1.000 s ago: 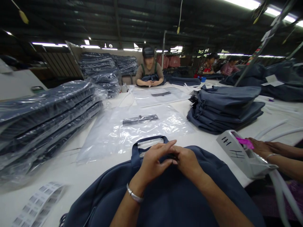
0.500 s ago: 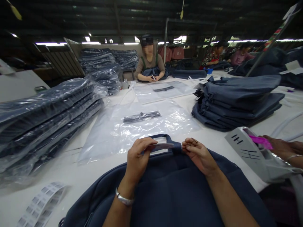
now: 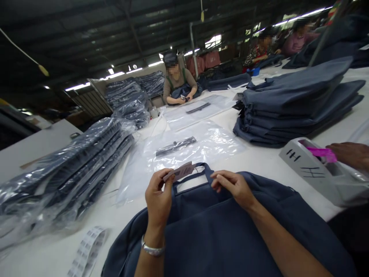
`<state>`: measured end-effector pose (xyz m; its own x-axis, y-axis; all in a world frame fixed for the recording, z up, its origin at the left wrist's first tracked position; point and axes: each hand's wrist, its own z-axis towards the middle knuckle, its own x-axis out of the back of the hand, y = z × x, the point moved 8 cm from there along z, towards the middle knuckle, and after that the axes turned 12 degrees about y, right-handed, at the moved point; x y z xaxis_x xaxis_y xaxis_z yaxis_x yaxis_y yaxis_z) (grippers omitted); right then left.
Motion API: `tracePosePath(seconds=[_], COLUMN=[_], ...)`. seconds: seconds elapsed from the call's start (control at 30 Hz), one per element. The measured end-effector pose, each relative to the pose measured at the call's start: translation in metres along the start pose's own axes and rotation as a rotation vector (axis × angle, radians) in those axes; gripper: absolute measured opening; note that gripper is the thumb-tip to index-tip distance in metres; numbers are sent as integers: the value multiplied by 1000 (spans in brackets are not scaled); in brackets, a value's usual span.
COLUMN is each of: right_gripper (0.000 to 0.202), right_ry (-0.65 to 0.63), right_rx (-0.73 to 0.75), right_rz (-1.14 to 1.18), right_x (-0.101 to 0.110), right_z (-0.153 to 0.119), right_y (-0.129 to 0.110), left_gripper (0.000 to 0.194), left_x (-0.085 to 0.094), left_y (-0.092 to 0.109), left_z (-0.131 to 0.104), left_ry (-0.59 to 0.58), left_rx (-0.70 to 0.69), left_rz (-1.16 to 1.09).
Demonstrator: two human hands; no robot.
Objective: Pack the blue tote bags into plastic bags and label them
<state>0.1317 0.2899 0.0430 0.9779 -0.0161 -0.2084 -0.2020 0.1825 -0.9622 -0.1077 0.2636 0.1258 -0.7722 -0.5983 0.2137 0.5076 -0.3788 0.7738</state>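
Observation:
A dark blue bag (image 3: pixel 213 227) lies in front of me with its carry handle (image 3: pixel 203 167) at the far edge. My left hand (image 3: pixel 160 192) pinches a printed paper hang tag (image 3: pixel 180 172) between thumb and fingers, to the left of the handle. A thin string seems to run from the tag towards the handle. At the handle's right end is my right hand (image 3: pixel 230 186), its fingers curled in with the thumb close against them. Whatever they hold, if anything, is hidden.
A clear plastic bag (image 3: pixel 138 169) lies flat beyond the handle. Bagged goods (image 3: pixel 72 165) are stacked left, folded blue bags (image 3: pixel 291 111) right. Near left is a label strip (image 3: pixel 86 250). A grey tape dispenser (image 3: pixel 314 169) stands right, beside another person's hand (image 3: pixel 350 154). A co-worker (image 3: pixel 180 82) sits opposite.
My view has tilted. My left hand has drawn the tag leftward, turning its printed side up, off the handle. My right hand has shifted slightly left, beside the handle.

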Motion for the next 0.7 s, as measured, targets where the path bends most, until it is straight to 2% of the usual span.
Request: tracePosePath(seconds=[0.07, 0.13, 0.2, 0.3, 0.4, 0.47, 0.57, 0.7], right_gripper=[44, 53, 57, 57, 57, 49, 34, 36], right_ry=[-179, -248, -246, -258, -296, -295, -228, -218], right_rx=[-144, -263, -361, -475, -499, -520, -599, -624], right_rz=[118, 253, 386, 549, 661, 680, 623, 546], right_x=[-24, -40, -50, -57, -61, -63, -65, -66], right_z=[-10, -19, -27, -40, -53, -62, -72, -80], right_y=[10, 17, 21, 19, 10, 11, 25, 32], left_gripper=[15, 19, 25, 30, 34, 38, 38, 29], left_x=[-1, -3, 0, 6, 6, 2, -4, -9], left_y=[24, 43, 53, 55, 52, 52, 57, 72], left_z=[-14, -31, -49, -75, -103, -122, -150, -177], left_ry=[8, -2, 2, -10, -117, -193, -266, -386], left_rx=[-97, -169, -194, -223, -289, -335, -422, -566], left_rz=[41, 59, 56, 72, 123, 139, 159, 199])
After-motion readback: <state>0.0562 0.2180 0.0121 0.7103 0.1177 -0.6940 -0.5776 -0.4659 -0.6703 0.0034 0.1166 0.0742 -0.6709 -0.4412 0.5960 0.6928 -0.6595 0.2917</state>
